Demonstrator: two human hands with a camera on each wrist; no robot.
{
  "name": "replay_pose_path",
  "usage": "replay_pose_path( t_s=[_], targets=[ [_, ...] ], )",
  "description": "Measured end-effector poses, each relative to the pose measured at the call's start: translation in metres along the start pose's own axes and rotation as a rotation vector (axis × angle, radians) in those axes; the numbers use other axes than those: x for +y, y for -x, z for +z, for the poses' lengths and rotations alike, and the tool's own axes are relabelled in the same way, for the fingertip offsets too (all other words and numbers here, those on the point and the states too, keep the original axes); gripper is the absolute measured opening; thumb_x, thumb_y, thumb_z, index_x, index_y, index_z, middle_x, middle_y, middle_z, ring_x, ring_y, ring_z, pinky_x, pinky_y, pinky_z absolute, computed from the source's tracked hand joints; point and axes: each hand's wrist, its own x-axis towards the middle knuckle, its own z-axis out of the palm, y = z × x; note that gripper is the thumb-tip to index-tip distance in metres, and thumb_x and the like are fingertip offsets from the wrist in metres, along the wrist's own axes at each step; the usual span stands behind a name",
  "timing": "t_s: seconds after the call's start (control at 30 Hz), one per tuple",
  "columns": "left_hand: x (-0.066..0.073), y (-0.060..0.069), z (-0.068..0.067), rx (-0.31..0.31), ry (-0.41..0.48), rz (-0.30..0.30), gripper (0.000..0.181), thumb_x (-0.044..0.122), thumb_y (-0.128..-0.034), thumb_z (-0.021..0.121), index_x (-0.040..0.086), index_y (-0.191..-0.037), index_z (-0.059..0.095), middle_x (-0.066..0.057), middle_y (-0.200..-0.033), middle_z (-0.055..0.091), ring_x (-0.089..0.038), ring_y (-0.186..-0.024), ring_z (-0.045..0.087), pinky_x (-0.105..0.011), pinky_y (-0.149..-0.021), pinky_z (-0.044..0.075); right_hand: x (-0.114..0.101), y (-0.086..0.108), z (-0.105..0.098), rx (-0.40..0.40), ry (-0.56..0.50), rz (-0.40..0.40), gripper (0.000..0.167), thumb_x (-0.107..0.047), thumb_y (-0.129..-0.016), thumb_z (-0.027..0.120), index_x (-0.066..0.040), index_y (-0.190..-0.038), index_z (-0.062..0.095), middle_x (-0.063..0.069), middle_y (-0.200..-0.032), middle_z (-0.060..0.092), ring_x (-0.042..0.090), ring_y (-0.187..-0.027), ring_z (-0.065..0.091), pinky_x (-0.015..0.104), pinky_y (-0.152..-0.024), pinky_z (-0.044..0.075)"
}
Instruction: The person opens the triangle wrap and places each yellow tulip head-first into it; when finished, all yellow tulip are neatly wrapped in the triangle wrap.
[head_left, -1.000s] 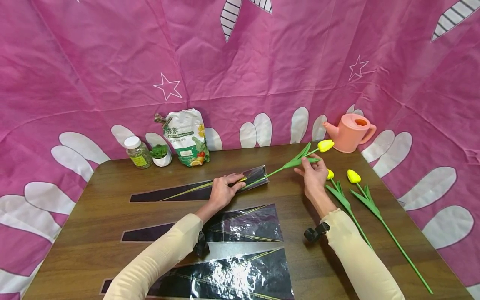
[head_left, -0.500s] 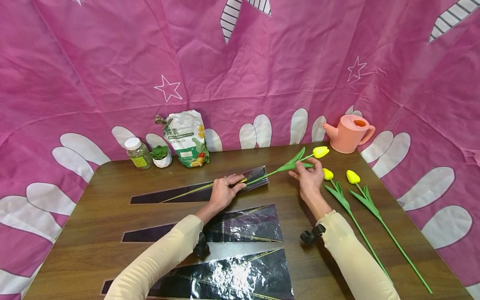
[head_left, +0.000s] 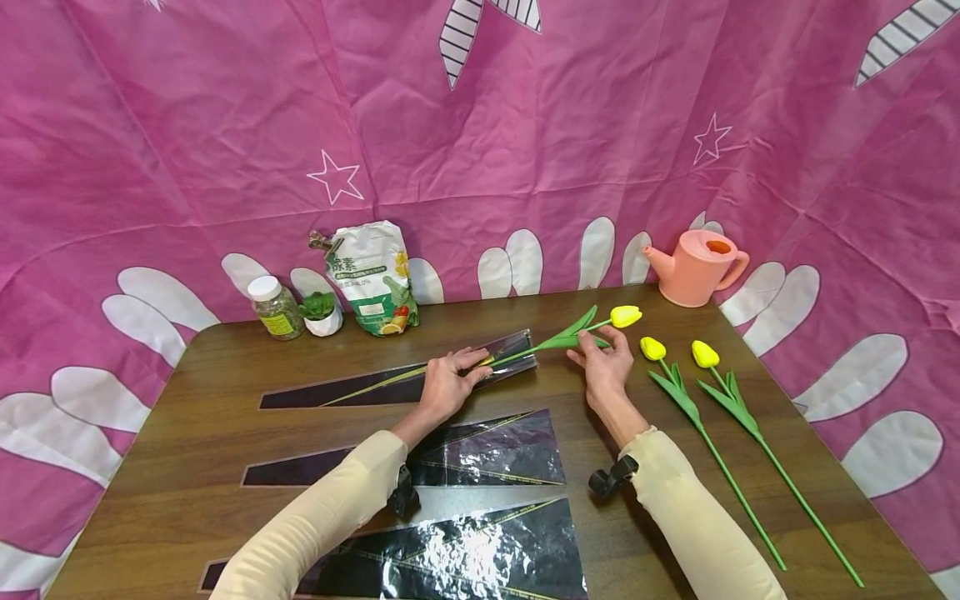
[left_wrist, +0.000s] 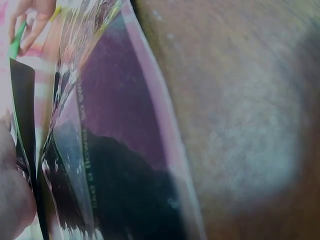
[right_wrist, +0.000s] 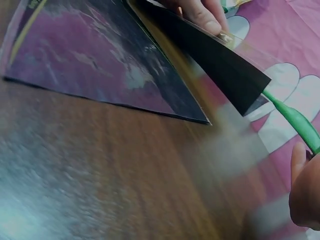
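Right hand [head_left: 606,365] pinches a yellow flower [head_left: 558,341] below its bloom [head_left: 626,317], which sits at one o'clock from the grip. Its stem [head_left: 517,356] runs between eight and nine o'clock into a black wrapper [head_left: 393,387], and the left hand [head_left: 447,382] holds that with thumb and fingers. Two more flowers [head_left: 681,397] lie at four o'clock on the brown table [head_left: 150,467]. Pink cloth [head_left: 450,150] hangs behind, at twelve o'clock.

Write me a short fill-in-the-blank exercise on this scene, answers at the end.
The right hand holds a tulip whose bloom is ____.
The left hand touches the black flower sleeve lying ____ from the head camera.
____ more tulips lie on the wood-grain table.
The jar has a ____ lid.
Missing words: yellow; farthest; Two; white.
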Motion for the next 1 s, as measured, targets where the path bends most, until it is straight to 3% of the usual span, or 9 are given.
replay_pose_path(
  t_s=[0.3,0.6,1.0],
  targets=[
    [0.002,0.000,0.001,0.024,-0.001,0.021,0.031,0.012,-0.0798,0.085,0.004,-0.110,0.078,-0.010,-0.108,0.073,-0.034,-0.109,0.067,-0.060,-0.099,0.044,0.006,0.008,0.002,-0.013,-0.016,0.009,0.023,0.007,-0.092,0.067,0.008,-0.113,0.057,0.012,-0.093,0.064,0.013,-0.068,0.064,0.028,-0.063,0.059],
    [0.003,0.000,0.003,0.029,0.009,0.037,0.033,0.010,-0.0786,0.086,0.003,-0.110,0.078,-0.010,-0.107,0.074,-0.035,-0.109,0.067,-0.062,-0.099,0.043,0.013,0.011,0.004,0.001,-0.083,0.053,0.021,0.012,-0.089,0.067,0.010,-0.107,0.056,0.013,-0.088,0.066,0.013,-0.065,0.065,0.026,-0.060,0.058],
    [0.006,-0.001,0.002,0.013,0.006,0.052,0.033,0.011,-0.0793,0.085,0.003,-0.111,0.077,-0.010,-0.108,0.074,-0.036,-0.110,0.066,-0.064,-0.099,0.041,0.016,0.017,0.009,-0.019,-0.030,0.115,0.021,0.009,-0.091,0.066,0.013,-0.109,0.055,0.004,-0.080,0.064,0.012,-0.060,0.065,0.027,-0.063,0.059]
  ],
)
